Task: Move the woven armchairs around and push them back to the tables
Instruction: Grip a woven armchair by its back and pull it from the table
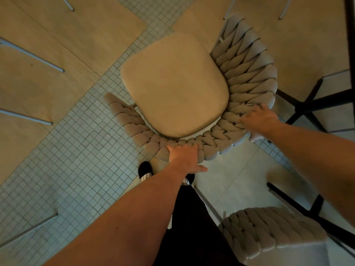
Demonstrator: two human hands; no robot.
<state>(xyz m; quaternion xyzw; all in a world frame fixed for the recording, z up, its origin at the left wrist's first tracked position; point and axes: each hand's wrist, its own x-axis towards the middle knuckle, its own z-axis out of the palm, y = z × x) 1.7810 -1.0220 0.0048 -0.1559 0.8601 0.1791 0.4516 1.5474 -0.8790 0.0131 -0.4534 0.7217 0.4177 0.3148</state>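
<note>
A woven armchair [247,73] with thick grey braided cords and a beige seat cushion [174,83] stands right below me, its back towards me. My left hand [185,158] grips the top of the woven backrest at its middle, fingers curled over the rim, thumb sticking out to the right. My right hand [259,120] grips the backrest rim further right, fingers spread over the braids. The chair stands half on the small grey tiles and half on the tan floor.
A second woven armchair [269,233] is at the lower right. Black table legs [311,104] stand at the right edge, close to the held chair. Thin metal chair legs [32,54] lie at the left. My foot in a dark shoe [145,169] is under the backrest.
</note>
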